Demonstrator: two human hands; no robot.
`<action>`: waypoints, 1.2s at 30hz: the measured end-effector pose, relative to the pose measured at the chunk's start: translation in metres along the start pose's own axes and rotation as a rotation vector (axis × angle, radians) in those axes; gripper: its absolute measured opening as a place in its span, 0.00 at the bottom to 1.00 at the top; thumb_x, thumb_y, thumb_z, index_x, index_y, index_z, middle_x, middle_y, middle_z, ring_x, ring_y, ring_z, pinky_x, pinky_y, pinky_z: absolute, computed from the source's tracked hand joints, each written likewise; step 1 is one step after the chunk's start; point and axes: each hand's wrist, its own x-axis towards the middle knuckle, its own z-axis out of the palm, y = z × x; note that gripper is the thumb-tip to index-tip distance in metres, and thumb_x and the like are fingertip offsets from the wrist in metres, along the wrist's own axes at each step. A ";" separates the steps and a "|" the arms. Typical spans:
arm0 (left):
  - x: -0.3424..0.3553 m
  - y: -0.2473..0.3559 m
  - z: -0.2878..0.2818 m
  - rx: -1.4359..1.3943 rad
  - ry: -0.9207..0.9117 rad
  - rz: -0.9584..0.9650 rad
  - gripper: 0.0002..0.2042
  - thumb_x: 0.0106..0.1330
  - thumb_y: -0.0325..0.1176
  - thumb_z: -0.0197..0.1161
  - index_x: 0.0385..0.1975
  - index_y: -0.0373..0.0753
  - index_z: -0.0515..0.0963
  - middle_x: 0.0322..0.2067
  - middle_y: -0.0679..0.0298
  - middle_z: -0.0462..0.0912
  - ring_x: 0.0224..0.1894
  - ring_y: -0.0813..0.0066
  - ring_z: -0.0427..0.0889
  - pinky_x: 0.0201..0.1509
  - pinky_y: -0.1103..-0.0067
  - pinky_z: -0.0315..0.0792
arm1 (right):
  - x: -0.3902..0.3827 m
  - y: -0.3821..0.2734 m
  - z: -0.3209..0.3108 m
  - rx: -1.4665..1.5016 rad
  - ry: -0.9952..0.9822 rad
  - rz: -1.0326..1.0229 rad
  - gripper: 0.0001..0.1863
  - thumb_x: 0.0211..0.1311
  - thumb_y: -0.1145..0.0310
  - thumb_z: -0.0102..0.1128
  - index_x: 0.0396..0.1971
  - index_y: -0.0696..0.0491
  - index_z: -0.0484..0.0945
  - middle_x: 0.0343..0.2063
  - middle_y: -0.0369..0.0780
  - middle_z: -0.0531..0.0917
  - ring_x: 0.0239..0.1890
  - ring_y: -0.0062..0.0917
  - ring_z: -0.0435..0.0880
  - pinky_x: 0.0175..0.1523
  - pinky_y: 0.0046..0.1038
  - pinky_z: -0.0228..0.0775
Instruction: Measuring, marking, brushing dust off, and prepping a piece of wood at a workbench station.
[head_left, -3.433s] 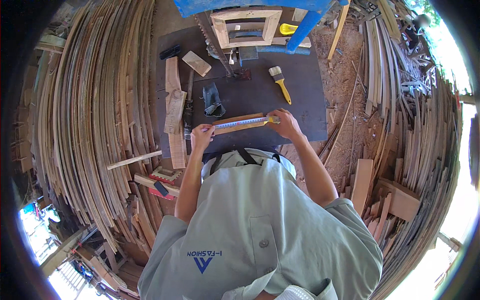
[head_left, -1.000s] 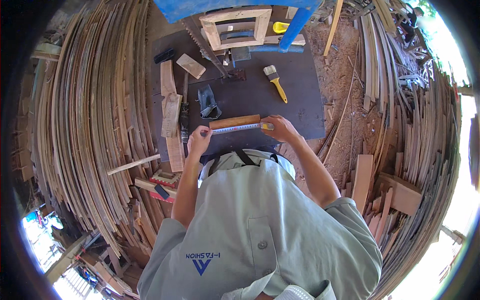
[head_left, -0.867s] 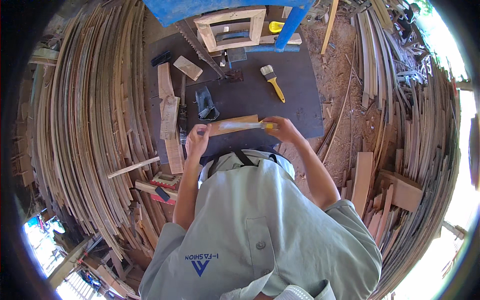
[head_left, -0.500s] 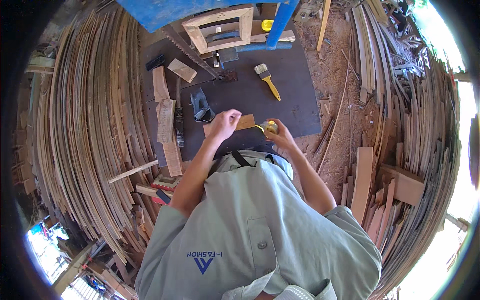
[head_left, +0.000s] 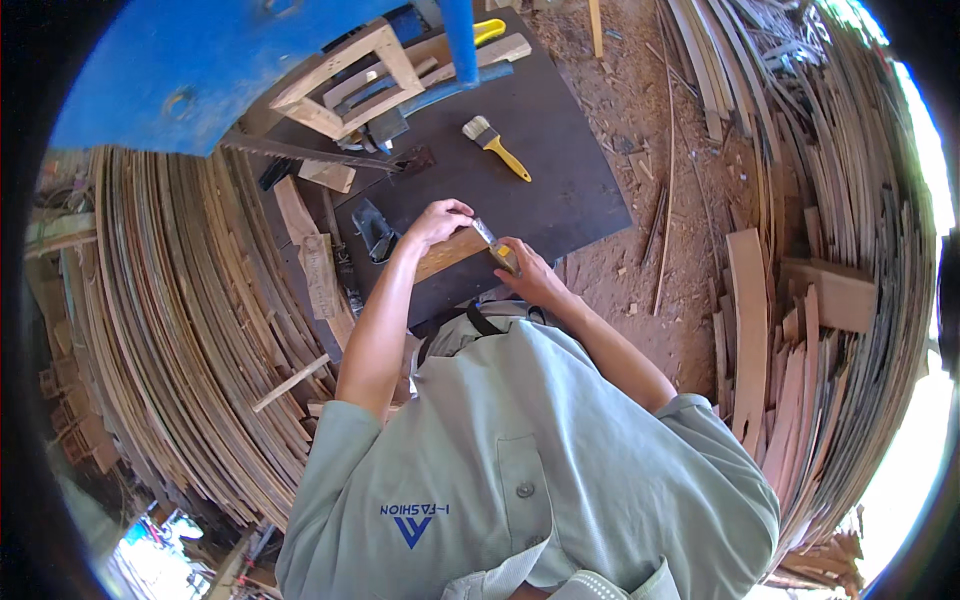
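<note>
My right hand (head_left: 535, 275) is closed round a tape measure (head_left: 508, 259) with yellow on its case. A short length of its blade (head_left: 483, 231) is pulled out, slanting up and left toward my left hand (head_left: 438, 224). The fingers of that hand are pinched at the blade's free end. Under both hands a small flat wooden piece (head_left: 450, 255) lies on the dark tabletop (head_left: 560, 190), partly covered by my left wrist. A dark angular metal piece (head_left: 373, 230) rests just left of my left forearm.
Farther off lie a yellow-handled paintbrush (head_left: 497, 148) and a wooden frame (head_left: 400, 65). A saw blade (head_left: 310, 155) runs from the blue machine housing (head_left: 200, 80) to the table. A blue post (head_left: 459, 40) stands beyond. Stacked wooden strips (head_left: 190, 330) line both sides.
My left hand has moved to the tape's end, and the blade now stretches straight between both hands. The view has turned, bringing more of the blue housing into sight.
</note>
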 end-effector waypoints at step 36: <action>-0.008 -0.034 0.034 0.414 0.388 0.437 0.08 0.66 0.40 0.70 0.39 0.47 0.91 0.41 0.65 0.90 0.44 0.61 0.88 0.48 0.68 0.80 | 0.023 -0.001 0.023 0.057 -0.065 0.249 0.42 0.49 0.52 0.82 0.54 0.54 0.61 0.47 0.55 0.81 0.52 0.53 0.83 0.56 0.44 0.75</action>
